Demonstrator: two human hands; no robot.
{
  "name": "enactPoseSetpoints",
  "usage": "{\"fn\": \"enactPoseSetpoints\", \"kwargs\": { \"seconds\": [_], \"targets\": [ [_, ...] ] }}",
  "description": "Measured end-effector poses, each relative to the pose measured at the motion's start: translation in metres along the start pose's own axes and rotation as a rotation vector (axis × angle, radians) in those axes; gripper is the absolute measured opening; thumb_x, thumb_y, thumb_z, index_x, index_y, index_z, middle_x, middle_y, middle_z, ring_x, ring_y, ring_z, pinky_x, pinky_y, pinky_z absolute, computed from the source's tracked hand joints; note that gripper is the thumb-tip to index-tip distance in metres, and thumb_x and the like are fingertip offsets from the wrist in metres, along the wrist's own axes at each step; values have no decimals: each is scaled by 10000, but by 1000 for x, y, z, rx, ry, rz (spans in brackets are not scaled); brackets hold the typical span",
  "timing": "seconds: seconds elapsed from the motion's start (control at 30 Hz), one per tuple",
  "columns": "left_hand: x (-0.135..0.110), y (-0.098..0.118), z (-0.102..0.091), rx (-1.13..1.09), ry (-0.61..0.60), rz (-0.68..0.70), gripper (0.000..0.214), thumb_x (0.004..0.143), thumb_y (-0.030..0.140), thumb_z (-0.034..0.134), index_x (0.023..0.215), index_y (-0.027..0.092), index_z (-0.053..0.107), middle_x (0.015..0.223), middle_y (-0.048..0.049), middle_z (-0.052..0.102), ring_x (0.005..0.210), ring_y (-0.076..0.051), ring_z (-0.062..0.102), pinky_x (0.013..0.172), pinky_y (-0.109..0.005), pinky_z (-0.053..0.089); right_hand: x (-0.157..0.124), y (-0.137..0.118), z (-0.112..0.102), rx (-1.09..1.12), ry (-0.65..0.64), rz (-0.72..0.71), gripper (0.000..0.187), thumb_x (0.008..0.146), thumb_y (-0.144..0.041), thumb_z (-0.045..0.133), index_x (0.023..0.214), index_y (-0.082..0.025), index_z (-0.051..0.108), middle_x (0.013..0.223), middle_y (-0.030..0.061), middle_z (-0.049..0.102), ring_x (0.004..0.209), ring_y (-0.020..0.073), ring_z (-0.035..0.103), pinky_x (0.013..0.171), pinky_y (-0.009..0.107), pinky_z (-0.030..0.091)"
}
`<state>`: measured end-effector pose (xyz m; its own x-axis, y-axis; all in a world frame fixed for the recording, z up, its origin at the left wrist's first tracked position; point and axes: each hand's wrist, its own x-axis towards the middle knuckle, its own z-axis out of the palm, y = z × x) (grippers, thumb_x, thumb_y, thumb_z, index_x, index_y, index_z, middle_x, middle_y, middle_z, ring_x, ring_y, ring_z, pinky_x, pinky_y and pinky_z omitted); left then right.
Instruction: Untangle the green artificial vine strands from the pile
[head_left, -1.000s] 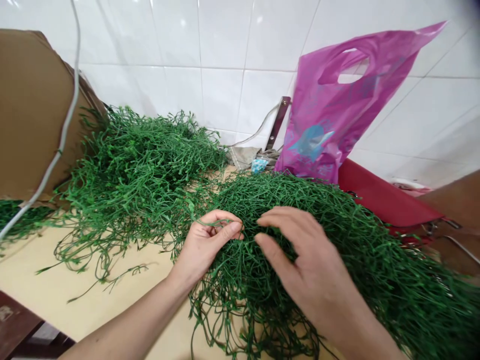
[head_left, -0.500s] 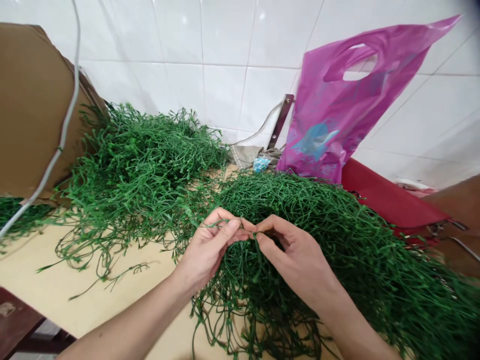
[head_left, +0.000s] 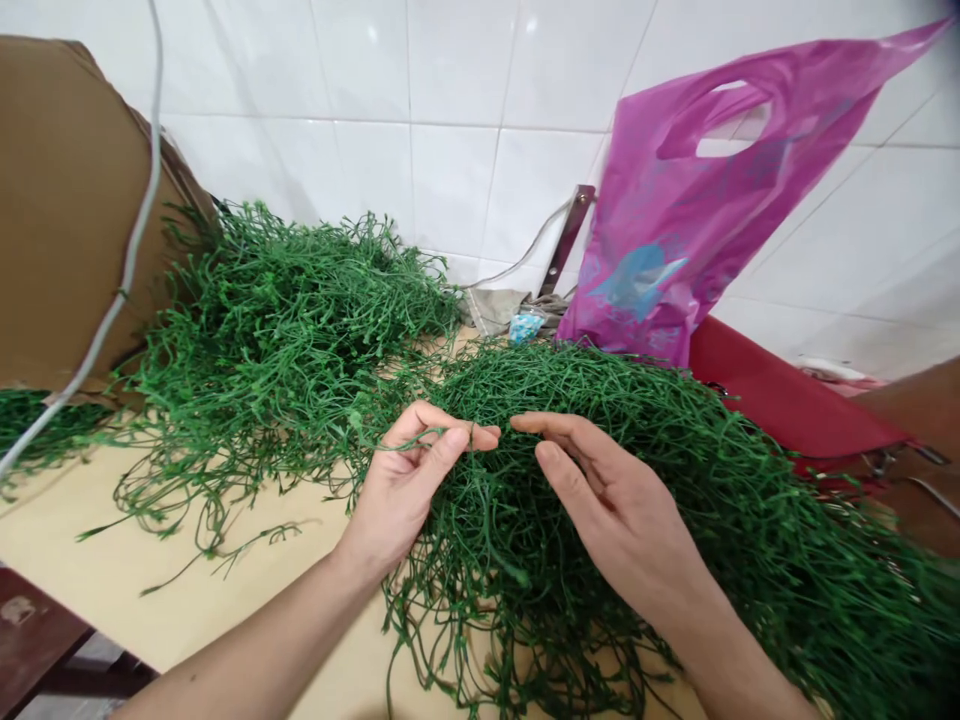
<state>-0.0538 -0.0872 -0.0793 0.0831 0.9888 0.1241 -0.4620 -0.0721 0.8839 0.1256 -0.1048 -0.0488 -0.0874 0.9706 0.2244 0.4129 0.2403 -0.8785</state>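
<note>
Between the thumb and index finger of my left hand (head_left: 412, 475) is pinched a thin green artificial stem (head_left: 427, 436). Its far end by the fingertips is too small to make out. My right hand (head_left: 615, 495) is just to the right, thumb and index finger apart, with nothing visible between them. Both hands hover over a large heap of green plastic stems (head_left: 585, 390). A second heap of stems (head_left: 292, 310), lighter green and with small budded tips, lies behind and to the left of my left hand.
At the left stands a brown cardboard box (head_left: 67, 220) with a white cable (head_left: 139, 220) hanging before it. A purple plastic bag (head_left: 697, 220) leans on the tiled wall (head_left: 450, 180). Right of it lies a red bag (head_left: 787, 400). A few loose stems lie on the pale tabletop (head_left: 150, 620).
My right hand has drawn away to the right from my left fingertips, and its thumb and index finger have parted. My left hand keeps its pinch on the stem, shifted slightly left.
</note>
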Motion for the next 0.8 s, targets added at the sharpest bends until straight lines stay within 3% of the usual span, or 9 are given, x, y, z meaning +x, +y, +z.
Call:
{"fn": "enactPoseSetpoints", "kwargs": {
  "seconds": [0.1,0.2,0.33,0.43,0.6,0.7,0.8],
  "targets": [
    [-3,1,1,54,-15,25,177,848,347,766,821,195,681,859,-18,777,973,-186,729,966,-328,520,-7,-6,11,25,-134,-4,232,915,-356,605,1112,-256,677,1122,55,732,1063,231,662,959,354,492],
    [-5,3,3,28,-61,-1,169,848,340,767,825,196,681,747,10,740,804,-146,722,932,-324,539,-10,-6,24,64,-255,47,112,902,-288,602,974,-229,664,990,29,723,949,200,662,885,315,504],
    [-5,2,7,-78,-95,-59,205,830,354,785,823,195,655,678,46,685,568,-74,623,676,-213,548,-13,-8,32,57,-252,13,156,985,-257,438,907,-223,569,877,23,645,820,166,608,749,282,479],
    [-3,1,8,-203,-87,-180,286,811,379,802,772,179,602,631,56,645,497,-43,571,642,-187,537,-16,-11,31,-94,-261,-94,208,983,-175,337,861,-229,497,836,21,601,774,164,557,715,295,441],
    [2,2,4,-252,-158,-382,319,804,345,816,751,157,564,569,114,550,316,57,280,680,-162,547,-17,-12,27,-344,-382,-411,214,803,-85,359,700,-243,256,639,-31,379,633,151,387,664,310,351],
    [3,4,0,-199,-228,-338,288,842,356,779,761,153,591,511,131,485,297,52,224,647,-177,548,-16,-14,21,-348,-540,-496,245,767,-80,375,705,-238,198,621,-46,345,615,137,361,681,305,344],
    [3,12,-3,-87,-225,-187,210,882,339,739,810,167,641,512,113,526,303,30,307,669,-204,557,-12,-18,5,-434,-478,-480,242,801,-77,383,704,-239,231,627,-38,383,622,143,391,681,309,345]
  ]
}}
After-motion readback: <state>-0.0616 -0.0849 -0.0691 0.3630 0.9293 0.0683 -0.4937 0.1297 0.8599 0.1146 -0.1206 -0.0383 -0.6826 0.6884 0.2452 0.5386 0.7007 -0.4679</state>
